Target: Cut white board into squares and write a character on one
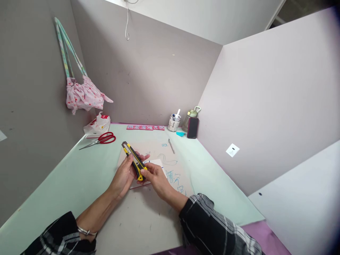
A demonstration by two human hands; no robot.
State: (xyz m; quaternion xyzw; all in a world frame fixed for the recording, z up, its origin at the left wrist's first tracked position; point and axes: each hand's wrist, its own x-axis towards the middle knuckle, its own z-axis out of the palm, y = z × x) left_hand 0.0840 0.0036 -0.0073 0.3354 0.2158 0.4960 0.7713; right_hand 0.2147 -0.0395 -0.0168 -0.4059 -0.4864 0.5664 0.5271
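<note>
A yellow and black utility knife [135, 162] is held up over the table, slanting with its tip toward the upper left. No blade can be made out beyond the tip. My left hand [124, 176] cradles it from the left, thumb resting along its side. At the lower end, the fingers of my right hand [156, 177] pinch the yellow and black butt. Beneath both hands lies a white paper or booklet [156, 163] with a red lower edge, partly covered by them. It rests on a drawing sheet [170, 161] with blue marker scribbles.
Red-handled scissors [106, 138] and a tissue pack [98, 124] lie at the back left. A silver pen [171, 146], pen cup [174, 122], phone [192, 128], bottle [191, 113] and pink lettered strip [145, 127] are farther back. Partition walls [148, 71] enclose the table.
</note>
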